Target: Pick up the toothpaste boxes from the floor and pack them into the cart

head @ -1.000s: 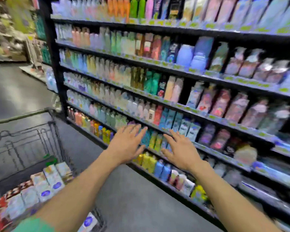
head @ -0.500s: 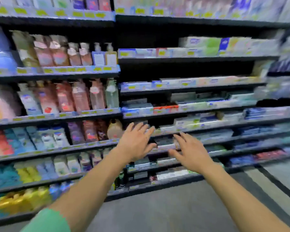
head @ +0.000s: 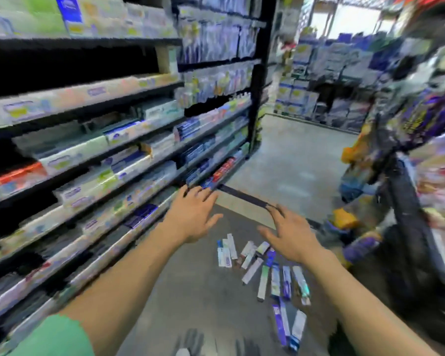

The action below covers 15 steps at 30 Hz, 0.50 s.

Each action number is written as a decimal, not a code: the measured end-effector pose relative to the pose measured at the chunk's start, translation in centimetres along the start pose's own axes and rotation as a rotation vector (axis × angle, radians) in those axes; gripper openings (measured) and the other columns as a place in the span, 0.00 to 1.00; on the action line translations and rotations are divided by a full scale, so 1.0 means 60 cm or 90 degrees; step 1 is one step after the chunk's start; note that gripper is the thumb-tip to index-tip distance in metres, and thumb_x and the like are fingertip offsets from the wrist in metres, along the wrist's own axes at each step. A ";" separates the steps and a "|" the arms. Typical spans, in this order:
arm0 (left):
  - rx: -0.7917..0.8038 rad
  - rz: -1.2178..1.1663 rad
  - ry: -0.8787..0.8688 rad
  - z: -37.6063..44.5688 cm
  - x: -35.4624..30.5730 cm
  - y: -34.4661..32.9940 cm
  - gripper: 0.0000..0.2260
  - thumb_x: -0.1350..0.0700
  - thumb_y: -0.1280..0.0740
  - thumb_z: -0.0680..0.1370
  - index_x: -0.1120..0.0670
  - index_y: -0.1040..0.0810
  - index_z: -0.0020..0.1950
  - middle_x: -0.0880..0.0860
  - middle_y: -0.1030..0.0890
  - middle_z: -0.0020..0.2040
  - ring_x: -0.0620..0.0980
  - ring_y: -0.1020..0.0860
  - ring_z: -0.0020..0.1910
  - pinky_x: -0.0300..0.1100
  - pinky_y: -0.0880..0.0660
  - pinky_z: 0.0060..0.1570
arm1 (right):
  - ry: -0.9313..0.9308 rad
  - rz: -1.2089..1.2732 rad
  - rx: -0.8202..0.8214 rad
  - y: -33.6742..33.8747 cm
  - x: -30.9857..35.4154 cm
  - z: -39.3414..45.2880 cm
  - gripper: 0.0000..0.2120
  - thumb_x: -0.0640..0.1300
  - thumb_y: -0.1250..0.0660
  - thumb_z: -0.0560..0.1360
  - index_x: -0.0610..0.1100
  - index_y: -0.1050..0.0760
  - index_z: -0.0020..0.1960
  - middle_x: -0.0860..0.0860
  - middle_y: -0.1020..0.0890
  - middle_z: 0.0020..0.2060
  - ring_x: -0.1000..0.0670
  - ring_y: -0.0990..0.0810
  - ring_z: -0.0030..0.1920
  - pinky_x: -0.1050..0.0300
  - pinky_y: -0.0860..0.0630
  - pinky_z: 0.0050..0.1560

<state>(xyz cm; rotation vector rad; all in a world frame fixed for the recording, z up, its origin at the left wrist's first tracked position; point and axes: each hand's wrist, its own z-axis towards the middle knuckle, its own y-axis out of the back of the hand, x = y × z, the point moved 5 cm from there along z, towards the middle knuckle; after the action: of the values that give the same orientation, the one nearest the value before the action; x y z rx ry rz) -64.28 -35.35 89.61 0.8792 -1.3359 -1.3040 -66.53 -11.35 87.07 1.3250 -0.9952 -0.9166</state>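
While both hands [head: 194, 214] hover empty, toothpaste boxes [head: 263, 268] litter floor [head: 190, 291].

Slim toothpaste boxes [head: 263, 272] scattered flat on the grey floor [head: 190, 291], loosely clustered.

I see the floor [head: 190, 291] as matt grey, concrete-looking, a bit mottled, paler toward its far edge. Boxes [head: 263, 282] lying on it look like printed card, slight sheen, white, blue and purple faces. Shelves [head: 254, 98] have dark painted metal-looking uprights with pale plastic-looking price strips along the front edges; stock there is too blurred to call. Sleeve [head: 54, 337] at the lower left corner is green cloth, matt. Both hands are bare.
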 end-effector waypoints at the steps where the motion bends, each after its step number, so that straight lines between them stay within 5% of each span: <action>1: 0.007 -0.010 -0.021 0.029 -0.016 -0.016 0.33 0.33 0.53 0.81 0.50 0.42 0.81 0.52 0.34 0.78 0.56 0.37 0.76 0.57 0.42 0.75 | -0.027 0.003 0.006 -0.006 -0.027 -0.001 0.47 0.74 0.63 0.69 0.49 0.41 0.80 0.43 0.36 0.78 0.41 0.34 0.75 0.47 0.35 0.74; 5: 0.007 -0.036 -0.106 0.144 -0.066 -0.064 0.31 0.35 0.50 0.82 0.50 0.42 0.81 0.51 0.34 0.78 0.54 0.36 0.76 0.56 0.42 0.75 | -0.138 0.008 0.038 -0.035 -0.118 0.010 0.40 0.72 0.51 0.77 0.47 0.40 0.79 0.42 0.36 0.78 0.41 0.34 0.75 0.49 0.36 0.73; 10: 0.030 -0.078 -0.212 0.288 -0.121 -0.122 0.31 0.35 0.50 0.83 0.51 0.44 0.81 0.53 0.34 0.77 0.56 0.37 0.76 0.56 0.43 0.75 | -0.270 0.031 0.048 -0.071 -0.208 0.037 0.45 0.73 0.56 0.72 0.46 0.36 0.78 0.43 0.31 0.74 0.40 0.30 0.72 0.48 0.32 0.70; 15: 0.042 -0.123 -0.316 0.400 -0.207 -0.182 0.39 0.33 0.61 0.76 0.52 0.34 0.78 0.55 0.28 0.74 0.58 0.31 0.74 0.59 0.39 0.73 | -0.408 0.061 0.035 -0.088 -0.291 0.037 0.34 0.63 0.42 0.81 0.46 0.41 0.80 0.43 0.36 0.78 0.42 0.36 0.76 0.51 0.39 0.74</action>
<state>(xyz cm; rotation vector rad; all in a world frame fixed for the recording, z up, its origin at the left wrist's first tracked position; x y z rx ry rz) -86.58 -19.51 79.56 0.7699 -1.7139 -1.7133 -74.21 4.16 80.89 1.0275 -1.5652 -1.2823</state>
